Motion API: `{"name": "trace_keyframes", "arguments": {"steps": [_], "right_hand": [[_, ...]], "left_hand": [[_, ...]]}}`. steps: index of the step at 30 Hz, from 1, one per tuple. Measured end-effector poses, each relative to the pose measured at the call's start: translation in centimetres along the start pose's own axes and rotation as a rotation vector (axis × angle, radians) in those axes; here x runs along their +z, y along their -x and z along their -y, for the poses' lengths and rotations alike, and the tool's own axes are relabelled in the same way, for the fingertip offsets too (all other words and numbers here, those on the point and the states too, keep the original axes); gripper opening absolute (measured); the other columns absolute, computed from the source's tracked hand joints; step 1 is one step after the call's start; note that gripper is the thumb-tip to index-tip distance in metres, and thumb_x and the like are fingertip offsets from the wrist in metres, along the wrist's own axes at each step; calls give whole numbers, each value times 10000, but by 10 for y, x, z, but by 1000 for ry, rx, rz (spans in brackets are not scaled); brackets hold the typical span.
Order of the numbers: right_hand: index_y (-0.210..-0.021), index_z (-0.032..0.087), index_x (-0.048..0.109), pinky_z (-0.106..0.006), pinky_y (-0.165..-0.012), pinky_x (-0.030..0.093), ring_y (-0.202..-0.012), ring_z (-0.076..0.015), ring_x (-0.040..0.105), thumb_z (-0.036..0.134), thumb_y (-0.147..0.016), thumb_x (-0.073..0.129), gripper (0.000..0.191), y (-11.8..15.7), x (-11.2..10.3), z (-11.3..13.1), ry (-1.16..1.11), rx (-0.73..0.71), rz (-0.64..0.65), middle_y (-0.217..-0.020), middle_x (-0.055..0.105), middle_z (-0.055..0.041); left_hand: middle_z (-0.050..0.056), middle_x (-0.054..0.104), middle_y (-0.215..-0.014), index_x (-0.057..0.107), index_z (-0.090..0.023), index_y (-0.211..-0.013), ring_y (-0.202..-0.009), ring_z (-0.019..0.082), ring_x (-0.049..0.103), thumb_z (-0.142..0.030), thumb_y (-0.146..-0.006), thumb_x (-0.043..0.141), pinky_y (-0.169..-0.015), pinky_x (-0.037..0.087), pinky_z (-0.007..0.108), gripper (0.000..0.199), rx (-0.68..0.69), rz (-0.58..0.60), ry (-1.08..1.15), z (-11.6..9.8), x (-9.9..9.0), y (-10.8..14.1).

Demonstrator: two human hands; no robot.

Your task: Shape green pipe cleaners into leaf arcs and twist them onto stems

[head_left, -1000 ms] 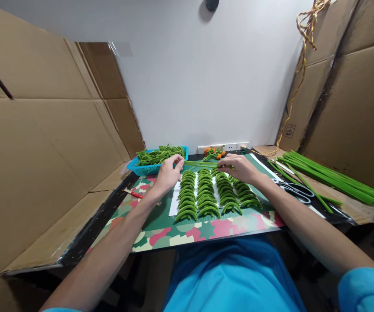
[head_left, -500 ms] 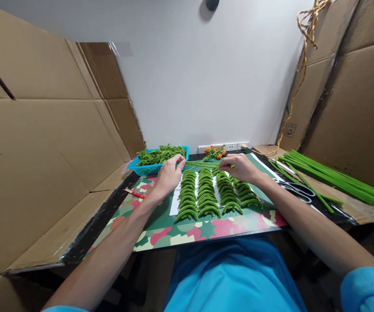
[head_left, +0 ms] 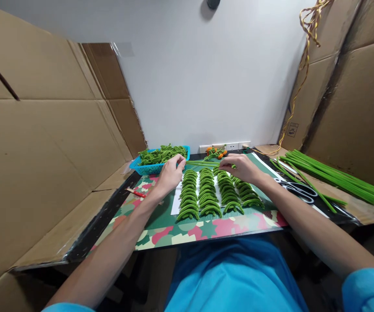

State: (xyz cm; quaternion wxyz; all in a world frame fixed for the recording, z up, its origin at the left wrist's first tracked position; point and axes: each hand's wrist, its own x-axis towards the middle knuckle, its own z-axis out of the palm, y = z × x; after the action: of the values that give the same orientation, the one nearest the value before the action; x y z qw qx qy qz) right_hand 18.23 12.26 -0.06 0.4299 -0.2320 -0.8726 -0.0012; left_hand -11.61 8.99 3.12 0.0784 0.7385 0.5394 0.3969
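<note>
Green pipe cleaners stretch level between my two hands, above the far end of the mat. My left hand pinches their left ends, close to the blue basket. The right ends are pinched by my right hand. Below them, bent green pipe-cleaner pieces lie in several neat columns on a white sheet. My fingers hide the tips of the held stems, and I cannot tell exactly how many there are.
A blue basket heaped with green fuzzy pieces stands back left. Behind the mat lie orange-and-green fuzzy pieces. On the right are black-handled scissors and a bundle of long green pipe cleaners. A red stick lies left. Cardboard walls flank the table.
Both hands keep the same grip on the stretched pipe cleaners. The whole view has shifted very slightly; otherwise nothing visibly differs.
</note>
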Motion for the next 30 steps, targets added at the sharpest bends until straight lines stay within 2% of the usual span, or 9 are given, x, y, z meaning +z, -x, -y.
{"name": "trace_keyframes", "arguments": {"steps": [3,7,12,18,21,24,30], "right_hand": [[-960,211,775,-283,-754,506,-798,-192,686,193,-984,703,78,1,2,-3,35,-21,30,-878,741,-55],[-1002,215,770,-284,-765,499,-821,-197,683,129,-1003,631,164,2,2,-5,109,-44,72,-903,745,-61],[-982,202,759,-282,-750,476,-841,-206,669,150,-1032,615,161,1,0,-3,168,-109,120,-883,739,-65],[-958,198,755,-301,-734,475,-841,-217,656,183,-1047,611,169,-1,-3,0,192,-136,198,-873,746,-71],[-967,204,761,-311,-748,488,-836,-219,649,183,-1060,577,207,-1,-3,-1,175,-148,193,-864,751,-73],[-975,207,762,-302,-747,495,-831,-213,658,172,-1060,567,215,0,-1,-3,181,-157,163,-867,749,-71],[-995,196,762,-308,-785,524,-873,-225,708,221,-1046,633,141,3,-1,-3,185,-143,111,-921,778,-82]], "left_hand": [[-22,589,-773,532,-223,-890,-451,143,584,-422,-995,459,-537,446,301,236,-19,8,33,-1,0,0],[-26,580,-776,514,-227,-887,-443,142,592,-412,-997,452,-519,445,296,224,-26,-4,50,-5,-1,1],[-28,575,-783,505,-229,-890,-449,133,579,-430,-1006,453,-530,446,289,238,-14,-5,50,-8,-2,2],[-8,598,-772,523,-232,-892,-565,158,581,-425,-1010,460,-588,442,281,235,14,-21,-2,-6,-2,1],[-5,600,-767,540,-233,-893,-600,166,581,-431,-1007,470,-590,437,273,240,28,-21,-12,-6,-2,1],[-22,591,-761,540,-229,-892,-519,141,561,-448,-1002,478,-568,437,275,253,15,-3,23,-5,-3,1],[-29,591,-766,541,-221,-872,-463,125,576,-480,-994,490,-527,439,273,291,-18,2,82,-7,-4,2]]}}
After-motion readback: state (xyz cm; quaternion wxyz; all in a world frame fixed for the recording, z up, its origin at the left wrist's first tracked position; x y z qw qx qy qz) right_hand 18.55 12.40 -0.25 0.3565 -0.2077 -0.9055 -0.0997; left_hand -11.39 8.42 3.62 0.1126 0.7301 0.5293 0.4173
